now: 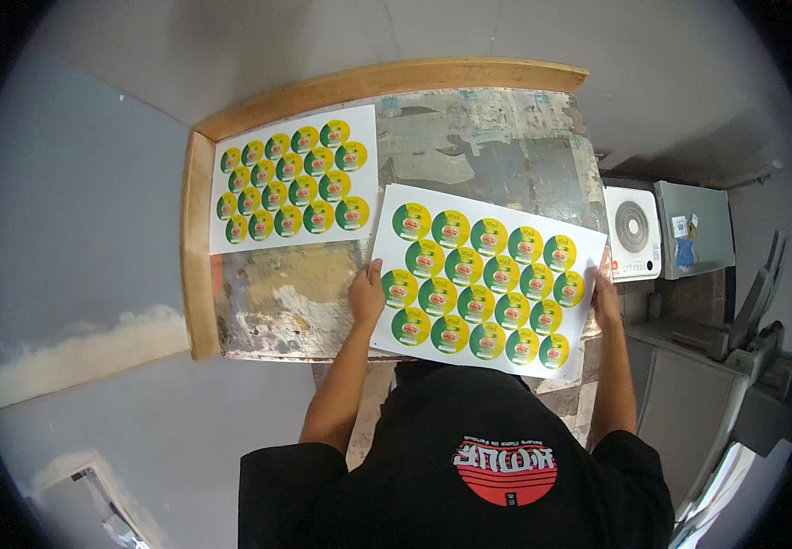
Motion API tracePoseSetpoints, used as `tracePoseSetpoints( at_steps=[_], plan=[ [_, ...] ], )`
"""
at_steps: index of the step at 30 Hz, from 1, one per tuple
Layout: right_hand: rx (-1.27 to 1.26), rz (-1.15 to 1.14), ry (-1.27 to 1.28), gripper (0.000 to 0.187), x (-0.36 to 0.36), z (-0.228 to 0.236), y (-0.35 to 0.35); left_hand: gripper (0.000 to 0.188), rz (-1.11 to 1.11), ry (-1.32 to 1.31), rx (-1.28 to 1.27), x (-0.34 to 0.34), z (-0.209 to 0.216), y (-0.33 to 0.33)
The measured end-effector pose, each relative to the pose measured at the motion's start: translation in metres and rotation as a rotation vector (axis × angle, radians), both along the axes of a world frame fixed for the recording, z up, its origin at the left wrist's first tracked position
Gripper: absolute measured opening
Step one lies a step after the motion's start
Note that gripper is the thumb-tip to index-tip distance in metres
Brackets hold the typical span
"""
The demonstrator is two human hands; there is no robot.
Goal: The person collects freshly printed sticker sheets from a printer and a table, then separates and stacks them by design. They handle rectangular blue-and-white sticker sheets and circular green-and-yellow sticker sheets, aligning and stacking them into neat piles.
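Note:
Between my two hands is a white label sheet [394,337] printed with rows of round green and yellow labels. It lies tilted over the near right part of the worn table, its lower edge close to my body. My left hand [367,293] grips the sheet's left edge, fingers closed against it. At the opposite edge, my right hand [605,300] holds the sheet with fingers partly hidden behind it. A second sheet of the same round labels [273,196] rests flat at the table's far left, touched by neither hand.
A raised wooden border [387,77] runs along the far and left sides of the table [277,316], whose surface is scuffed and patched. To the right stand a white appliance with a round grille [632,225], a grey box-like unit [696,229] and dark machinery [753,339].

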State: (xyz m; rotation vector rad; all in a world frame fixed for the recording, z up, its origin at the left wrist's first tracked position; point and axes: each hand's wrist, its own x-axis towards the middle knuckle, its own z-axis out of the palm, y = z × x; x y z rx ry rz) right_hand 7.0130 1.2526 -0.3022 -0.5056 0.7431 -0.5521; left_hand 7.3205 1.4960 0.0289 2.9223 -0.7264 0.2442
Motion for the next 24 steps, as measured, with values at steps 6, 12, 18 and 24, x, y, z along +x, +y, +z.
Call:
tracePoseSetpoints(
  at_steps=[6, 12, 18, 24],
  plan=[
    [-0.009, -0.013, -0.014, 0.061, -0.025, 0.020, 0.065, 0.059, -0.016, -0.032, -0.040, -0.016, 0.004, 0.006],
    [-0.053, -0.131, 0.128, 0.045, -0.041, 0.067, 0.074, 0.058, -0.085, -0.035, -0.130, -0.024, 0.036, -0.003],
    [-0.099, -0.242, 0.066, 0.036, 0.033, 0.211, 0.099, 0.057, -0.176, -0.017, -0.258, 0.041, 0.173, 0.006],
    [-0.059, -0.295, -0.123, 0.029, 0.244, 0.417, 0.142, 0.052, -0.197, -0.152, -0.370, 0.227, 0.381, 0.077]
  ],
)
